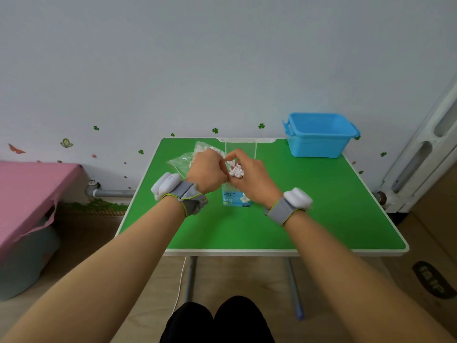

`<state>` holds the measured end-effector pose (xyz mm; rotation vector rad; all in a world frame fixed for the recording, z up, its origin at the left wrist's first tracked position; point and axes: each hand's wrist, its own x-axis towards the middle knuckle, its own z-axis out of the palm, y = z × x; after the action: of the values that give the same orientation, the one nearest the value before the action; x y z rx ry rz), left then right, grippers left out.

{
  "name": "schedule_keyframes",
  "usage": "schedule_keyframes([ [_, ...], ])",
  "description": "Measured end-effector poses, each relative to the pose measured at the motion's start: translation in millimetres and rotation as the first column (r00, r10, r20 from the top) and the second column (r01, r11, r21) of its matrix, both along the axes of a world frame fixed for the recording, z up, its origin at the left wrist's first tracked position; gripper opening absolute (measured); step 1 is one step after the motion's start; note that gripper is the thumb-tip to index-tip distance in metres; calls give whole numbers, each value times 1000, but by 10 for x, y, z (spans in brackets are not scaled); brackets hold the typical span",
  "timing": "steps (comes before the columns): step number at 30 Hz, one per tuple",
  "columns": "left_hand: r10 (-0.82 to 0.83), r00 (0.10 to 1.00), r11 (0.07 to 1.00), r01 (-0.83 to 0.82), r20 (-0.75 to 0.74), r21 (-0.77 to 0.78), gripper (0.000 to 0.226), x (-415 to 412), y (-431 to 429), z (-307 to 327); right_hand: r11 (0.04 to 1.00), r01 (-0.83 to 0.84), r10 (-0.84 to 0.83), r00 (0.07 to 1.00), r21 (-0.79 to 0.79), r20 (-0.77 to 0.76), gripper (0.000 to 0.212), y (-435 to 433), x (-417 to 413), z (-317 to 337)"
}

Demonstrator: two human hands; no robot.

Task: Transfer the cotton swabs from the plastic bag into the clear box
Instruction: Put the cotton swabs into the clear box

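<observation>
**Inspector A:** Head view. Where are the task's items found?

**Inspector B:** A bunch of cotton swabs (236, 171) is held up above the middle of the table (296, 206), towards its far edge. The right hand (252, 180) is curled round the bunch, so a full hold is recorded. The left hand (206, 170) is brought against the same bunch with its fingers curled. These fingers are hidden behind the hand's back, so what is gripped cannot be told.

**Inspector A:** And the containers?

**Inspector B:** The printed plastic bag (237, 200) is seen just below the hands. Whether it is held or only lies on the table cannot be told. The clear box (241, 147) is stood at the far edge, just behind the hands. No swabs are seen in its visible part. Some clear wrapping (181, 163) lies left of the hands, and a blue bin (321, 139) is set at the far right corner.

**Inspector A:** Progress?

**Inspector B:** One bunch is judged drawn out and not yet placed. The deposit remains, and white ends are still noted in the bag.
</observation>
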<state>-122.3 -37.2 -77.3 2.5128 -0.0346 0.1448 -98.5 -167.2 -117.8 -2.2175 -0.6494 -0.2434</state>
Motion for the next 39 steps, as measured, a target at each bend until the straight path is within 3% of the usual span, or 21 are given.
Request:
schedule_keyframes([
  [12, -64, 990, 996, 55, -125, -77, 19, 14, 51, -42, 984, -121, 99, 982, -131, -162, 39, -57, 63, 118],
  [17, -157, 960, 979, 121, -231, -161, 45, -9, 77, -95, 981, -111, 81, 978, -157, -190, 35, -32, 76, 122],
  [21, -115, 980, 991, 102, -162, -86, 60, 13, 76, -241, 979, -94, 62, 982, -180, -176, 31, -11, 82, 118],
  [27, -168, 984, 953, 147, -58, -265, 63, 23, 77, -400, 969, -111, 61, 974, -219, -220, 34, -47, 121, 182],
  [32, -178, 984, 938, 161, -28, -305, 61, 56, 119, -450, 946, -155, 77, 960, -285, -268, 36, -32, 180, 266],
  [39, -203, 979, 938, 184, -35, -294, 58, 140, 177, -434, 960, -84, 48, 989, -268, -137, 26, 15, 189, 179],
])
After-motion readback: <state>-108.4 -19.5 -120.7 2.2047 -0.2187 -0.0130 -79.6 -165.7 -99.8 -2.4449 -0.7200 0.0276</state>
